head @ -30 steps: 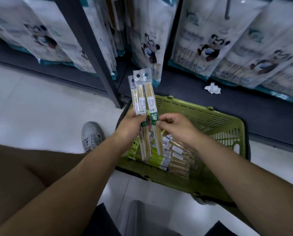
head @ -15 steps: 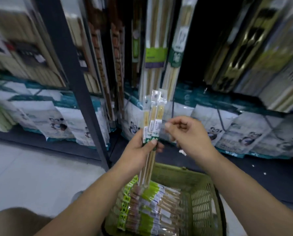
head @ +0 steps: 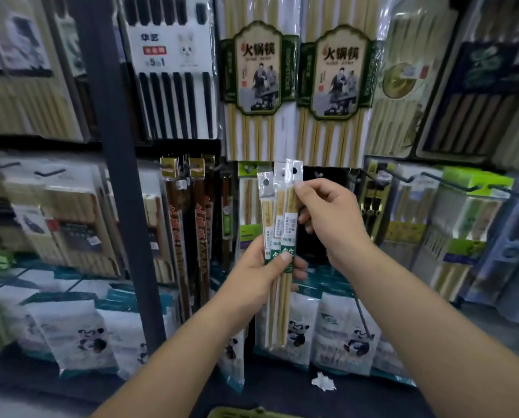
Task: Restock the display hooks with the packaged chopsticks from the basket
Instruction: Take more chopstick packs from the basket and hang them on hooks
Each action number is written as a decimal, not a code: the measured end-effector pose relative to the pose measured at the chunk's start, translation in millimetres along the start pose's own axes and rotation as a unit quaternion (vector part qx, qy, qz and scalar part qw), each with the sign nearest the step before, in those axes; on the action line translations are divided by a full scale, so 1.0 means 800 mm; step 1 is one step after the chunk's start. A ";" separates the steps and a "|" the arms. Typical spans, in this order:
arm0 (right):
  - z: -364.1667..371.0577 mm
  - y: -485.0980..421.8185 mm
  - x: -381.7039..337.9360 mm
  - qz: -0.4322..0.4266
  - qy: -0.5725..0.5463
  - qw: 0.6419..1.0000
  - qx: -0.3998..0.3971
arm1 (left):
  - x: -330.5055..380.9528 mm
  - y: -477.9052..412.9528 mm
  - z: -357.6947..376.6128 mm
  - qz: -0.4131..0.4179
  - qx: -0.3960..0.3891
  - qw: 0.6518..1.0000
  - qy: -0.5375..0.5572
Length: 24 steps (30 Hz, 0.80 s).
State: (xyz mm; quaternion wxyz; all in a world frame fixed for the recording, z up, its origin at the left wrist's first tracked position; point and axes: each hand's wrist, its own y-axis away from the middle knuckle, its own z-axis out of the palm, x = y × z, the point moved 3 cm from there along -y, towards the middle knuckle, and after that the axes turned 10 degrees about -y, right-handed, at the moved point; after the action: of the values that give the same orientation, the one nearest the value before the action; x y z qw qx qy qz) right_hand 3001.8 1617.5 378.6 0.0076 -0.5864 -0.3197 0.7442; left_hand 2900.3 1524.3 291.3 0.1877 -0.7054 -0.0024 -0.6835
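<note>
While the basket (head: 252,413) barely peeks in at the bottom edge right under us, the action's higher up. Our left hand (head: 261,273) is wrapped around three packs (head: 279,212) at their green labels. It's holding them upright, long axis straight up and down, hang holes on top. Our right hand (head: 327,218) pinches the rightmost pack just under its hole, so both hands are grasping packs.

Past them is the display. There's a dark gap (head: 330,173) in the hook row just behind the right hand, between a green-topped pack (head: 247,203) and some black-and-gold ones (head: 371,200). We reckon that's the target, though we can't make out the hook itself. The right hand is higher and nearer, so next up is probably peeling that one pack off and pushing it straight forward, kept vertical.
</note>
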 end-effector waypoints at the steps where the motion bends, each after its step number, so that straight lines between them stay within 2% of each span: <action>1: 0.004 -0.006 -0.001 0.004 0.003 1.000 0.004 | 0.000 -0.002 0.000 -0.001 0.002 1.000 0.004; 10: 0.022 -0.028 0.019 0.013 0.030 0.999 0.041 | -0.014 -0.003 -0.008 -0.026 0.066 0.997 -0.020; 14: 0.023 -0.034 0.026 0.011 0.049 0.997 0.050 | -0.015 -0.001 -0.020 -0.026 0.101 0.991 -0.084; 18: 0.022 -0.038 0.033 0.003 0.069 0.996 0.061 | -0.011 -0.004 -0.031 -0.024 0.131 0.989 -0.070; 20: 0.021 -0.038 0.039 0.005 0.087 0.994 0.068 | -0.008 -0.005 -0.035 -0.023 0.132 0.989 -0.056; 24: 0.016 -0.038 0.045 0.009 0.117 0.990 0.081 | -0.004 -0.006 -0.035 -0.027 0.086 0.995 -0.032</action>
State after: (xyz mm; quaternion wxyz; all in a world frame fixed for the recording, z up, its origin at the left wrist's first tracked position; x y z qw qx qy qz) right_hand 2968.4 1649.6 363.2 0.0860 -0.6696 -0.2503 0.6940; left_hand 2871.8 1521.7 289.3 0.2292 -0.7075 -0.0863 -0.6629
